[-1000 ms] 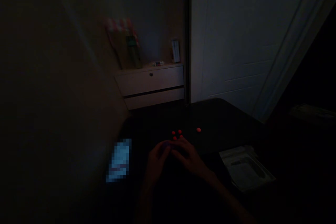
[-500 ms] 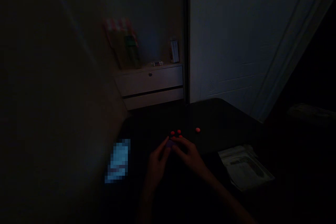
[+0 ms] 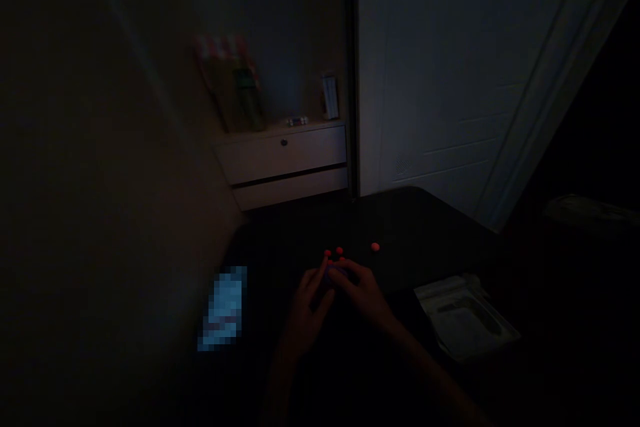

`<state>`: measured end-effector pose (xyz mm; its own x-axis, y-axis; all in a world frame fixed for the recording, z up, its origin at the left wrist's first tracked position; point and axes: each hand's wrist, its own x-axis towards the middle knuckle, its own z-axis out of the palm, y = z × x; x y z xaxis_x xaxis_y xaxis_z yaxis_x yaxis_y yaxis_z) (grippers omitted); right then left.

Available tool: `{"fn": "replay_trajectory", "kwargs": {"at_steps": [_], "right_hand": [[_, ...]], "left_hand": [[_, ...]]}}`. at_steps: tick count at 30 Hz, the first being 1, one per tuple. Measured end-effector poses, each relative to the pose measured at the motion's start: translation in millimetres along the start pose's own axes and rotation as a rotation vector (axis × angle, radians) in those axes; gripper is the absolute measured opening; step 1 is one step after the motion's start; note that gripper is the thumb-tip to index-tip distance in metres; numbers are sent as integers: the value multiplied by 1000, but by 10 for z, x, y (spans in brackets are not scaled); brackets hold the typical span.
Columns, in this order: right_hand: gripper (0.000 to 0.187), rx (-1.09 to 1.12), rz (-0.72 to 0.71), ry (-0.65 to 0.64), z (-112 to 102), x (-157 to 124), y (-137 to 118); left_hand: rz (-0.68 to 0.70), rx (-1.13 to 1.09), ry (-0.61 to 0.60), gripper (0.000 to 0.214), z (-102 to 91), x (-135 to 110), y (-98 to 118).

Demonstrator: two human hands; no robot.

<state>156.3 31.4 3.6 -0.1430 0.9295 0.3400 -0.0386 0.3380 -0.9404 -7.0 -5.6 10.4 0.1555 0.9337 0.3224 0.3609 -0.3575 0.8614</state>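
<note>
In the dim head view, a small dark purple lump (image 3: 343, 271) lies between the thumb and fingers of my right hand (image 3: 367, 293), which is closed on it. My left hand (image 3: 303, 313) is beside it with thumb and index finger spread apart, and the index finger reaches along the lump's left side. Whether that finger touches the lump is too dark to tell. Just beyond the fingertips sits a group of several small red balls, among them one red ball (image 3: 339, 250) at the back. Farther right lies a lone pinkish-red ball (image 3: 375, 247).
All of this is on a black table (image 3: 425, 227). A pale packet or tray (image 3: 465, 317) is at its right front, and a bright pixelated patch (image 3: 223, 310) at left. Behind stand white drawers (image 3: 290, 160) with items on top and a pale door (image 3: 430, 67).
My left thumb has come away from the purple lump and the left hand has opened. The lump has shifted slightly right, into my right hand's fingers.
</note>
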Motion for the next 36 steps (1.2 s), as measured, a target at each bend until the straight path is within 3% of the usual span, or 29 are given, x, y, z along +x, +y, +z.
{"fn": "replay_trajectory", "kwargs": {"at_steps": [11,17,22,27,31,36], "right_hand": [[33,9,30,25,-19,-13,-20],[28,65,6,61,-9,-21,-13],[22,19,-54,63,-14,-40,-2],[21,-117,-207,12,-32,-66,15],[34,-86,-134,34,-45,-68,54],[21,-149,-204,30,-40,-63,85]], "left_hand": [[59,18,-57,57,12,1,-17],[50,19,24,52,22,7,-16],[-26,-82,112,37,1,30,-26],[-164,-220,139,44,9,54,-71],[-160,-224,150,34,9,57,-55],[-198,-248,173,36,7,67,-39]]}}
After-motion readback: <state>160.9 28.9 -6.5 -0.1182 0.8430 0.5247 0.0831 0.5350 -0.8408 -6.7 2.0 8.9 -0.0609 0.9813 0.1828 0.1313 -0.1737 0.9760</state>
